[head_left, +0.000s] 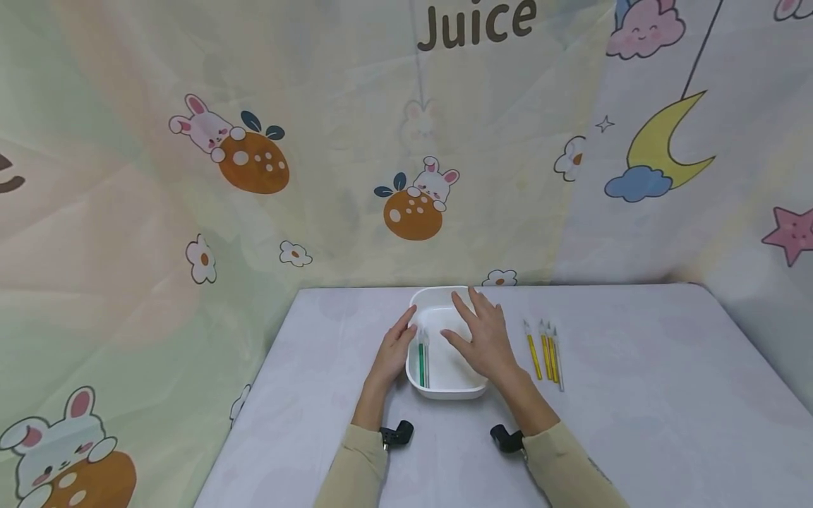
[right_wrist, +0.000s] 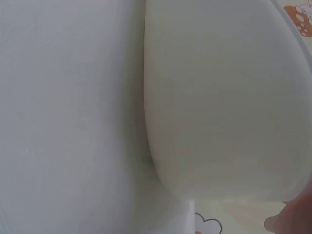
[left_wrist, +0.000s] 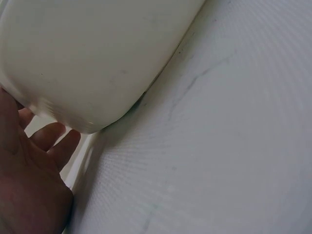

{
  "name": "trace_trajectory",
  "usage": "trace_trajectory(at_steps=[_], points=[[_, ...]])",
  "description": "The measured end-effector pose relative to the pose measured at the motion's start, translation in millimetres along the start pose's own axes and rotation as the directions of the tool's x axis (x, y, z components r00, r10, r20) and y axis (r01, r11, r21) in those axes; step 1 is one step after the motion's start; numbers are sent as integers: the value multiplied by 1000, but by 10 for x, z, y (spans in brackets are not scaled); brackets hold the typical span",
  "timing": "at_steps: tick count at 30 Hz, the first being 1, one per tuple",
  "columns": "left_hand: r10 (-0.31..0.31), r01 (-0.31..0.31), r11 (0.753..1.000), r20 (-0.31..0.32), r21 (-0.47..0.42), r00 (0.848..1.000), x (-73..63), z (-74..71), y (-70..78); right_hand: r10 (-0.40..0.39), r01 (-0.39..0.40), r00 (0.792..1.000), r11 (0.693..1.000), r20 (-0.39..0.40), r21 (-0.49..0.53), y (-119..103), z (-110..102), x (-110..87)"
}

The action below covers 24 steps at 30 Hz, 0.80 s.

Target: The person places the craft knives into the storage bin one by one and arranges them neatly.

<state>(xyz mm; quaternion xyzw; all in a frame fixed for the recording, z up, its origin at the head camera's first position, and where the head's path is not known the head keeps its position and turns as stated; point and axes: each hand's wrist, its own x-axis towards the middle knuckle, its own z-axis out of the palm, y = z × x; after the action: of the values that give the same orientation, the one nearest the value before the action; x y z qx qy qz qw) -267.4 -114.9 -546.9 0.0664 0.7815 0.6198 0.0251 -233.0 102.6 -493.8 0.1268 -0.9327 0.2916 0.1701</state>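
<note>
Left hand [head_left: 389, 356], fingers fairly straight, rests at the left side, and right hand [head_left: 485, 346], fingers spread wide, reaches over the right rim, of a white, rounded-rectangular, seemingly plastic tray [head_left: 447, 395], far middle of the white-covered table [head_left: 660, 395]. To my eye light, stiff, slick; best held by opposite rims. Slim green pen [head_left: 421, 365] inside, left, may roll; slim yellow pens [head_left: 533, 355] lie right

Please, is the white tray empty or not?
Not empty: in the head view, a green pencil-like stick and a paler one lie inside the tray, by its left side.
</note>
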Motion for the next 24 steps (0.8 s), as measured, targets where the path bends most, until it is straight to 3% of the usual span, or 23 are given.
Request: trace_trajectory(at_steps=[8, 24], points=[[-4, 4, 1000, -5, 1, 1000, 10, 0, -21, 35, -29, 997, 996, 65, -82, 71, -11, 9], [-17, 17, 1000, -9, 3, 1000, 16, -3, -34, 58, -57, 998, 997, 28, -48, 180, -57, 8]])
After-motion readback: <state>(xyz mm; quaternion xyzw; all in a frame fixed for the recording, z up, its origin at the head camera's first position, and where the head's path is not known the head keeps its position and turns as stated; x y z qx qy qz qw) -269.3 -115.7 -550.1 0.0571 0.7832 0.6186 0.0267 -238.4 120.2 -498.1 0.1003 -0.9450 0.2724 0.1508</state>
